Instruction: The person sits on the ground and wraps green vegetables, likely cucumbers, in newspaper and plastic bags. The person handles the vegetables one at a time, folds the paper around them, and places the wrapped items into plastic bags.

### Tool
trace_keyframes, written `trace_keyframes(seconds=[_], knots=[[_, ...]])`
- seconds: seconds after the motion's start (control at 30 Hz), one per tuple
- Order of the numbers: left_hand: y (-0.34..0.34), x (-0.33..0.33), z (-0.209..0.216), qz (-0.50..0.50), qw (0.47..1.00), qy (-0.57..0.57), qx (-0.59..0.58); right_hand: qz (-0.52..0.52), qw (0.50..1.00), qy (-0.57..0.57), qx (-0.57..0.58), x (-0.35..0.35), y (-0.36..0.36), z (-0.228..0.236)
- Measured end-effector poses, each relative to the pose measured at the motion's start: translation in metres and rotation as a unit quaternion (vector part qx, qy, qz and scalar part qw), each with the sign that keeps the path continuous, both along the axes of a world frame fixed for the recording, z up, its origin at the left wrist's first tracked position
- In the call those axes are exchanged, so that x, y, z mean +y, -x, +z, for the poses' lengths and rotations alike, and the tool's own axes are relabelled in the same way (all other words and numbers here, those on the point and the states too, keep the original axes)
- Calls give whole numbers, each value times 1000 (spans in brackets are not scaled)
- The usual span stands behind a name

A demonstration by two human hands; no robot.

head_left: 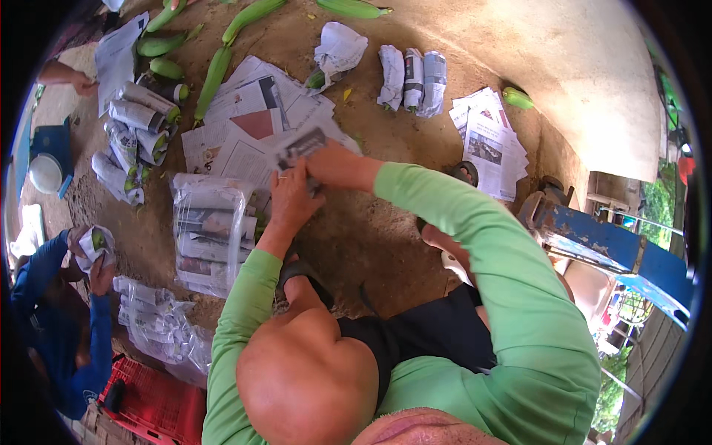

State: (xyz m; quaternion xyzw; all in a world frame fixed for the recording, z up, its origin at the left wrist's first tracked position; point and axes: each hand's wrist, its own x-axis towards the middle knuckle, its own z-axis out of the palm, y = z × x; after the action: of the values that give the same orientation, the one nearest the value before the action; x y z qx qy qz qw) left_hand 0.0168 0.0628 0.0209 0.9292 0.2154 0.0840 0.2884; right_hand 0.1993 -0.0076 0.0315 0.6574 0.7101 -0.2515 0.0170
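In front of me both hands are closed at a rolled sheet of newspaper (302,145), over a spread of loose newspaper sheets (237,148). My right hand (340,165) grips it from the right, its fingers partly hidden. Against its lower end are the curled fingers of my left hand (291,194), which wears a ring. Whatever is inside the roll cannot be seen. A clear plastic bag (215,231) of newspaper-wrapped bundles lies just left of my left forearm. Beyond the sheets are long green gourds (215,83) and a partly wrapped gourd (340,50).
Three wrapped bundles (413,80) lie far ahead; a newspaper stack (489,141) is at right. More wrapped gourds (137,115) sit at left. A co-worker in blue (44,274) holds a wrapped gourd, near another bag (156,319) and a red crate (152,397). A blue metal beam (608,245) stands right.
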Motion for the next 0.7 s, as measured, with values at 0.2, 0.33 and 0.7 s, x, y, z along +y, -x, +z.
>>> trace_keyframes(seconds=[0.2, 0.33, 0.7], knots=[[21, -30, 21, -162, 984, -38, -63, -115, 937, 159, 289, -71, 3, 59], [29, -48, 28, -201, 966, 152, 54, -186, 858, 285, 386, -92, 22, 71], [81, -32, 44, -137, 875, 435, 164, 8, 982, 161, 97, -80, 61, 97]])
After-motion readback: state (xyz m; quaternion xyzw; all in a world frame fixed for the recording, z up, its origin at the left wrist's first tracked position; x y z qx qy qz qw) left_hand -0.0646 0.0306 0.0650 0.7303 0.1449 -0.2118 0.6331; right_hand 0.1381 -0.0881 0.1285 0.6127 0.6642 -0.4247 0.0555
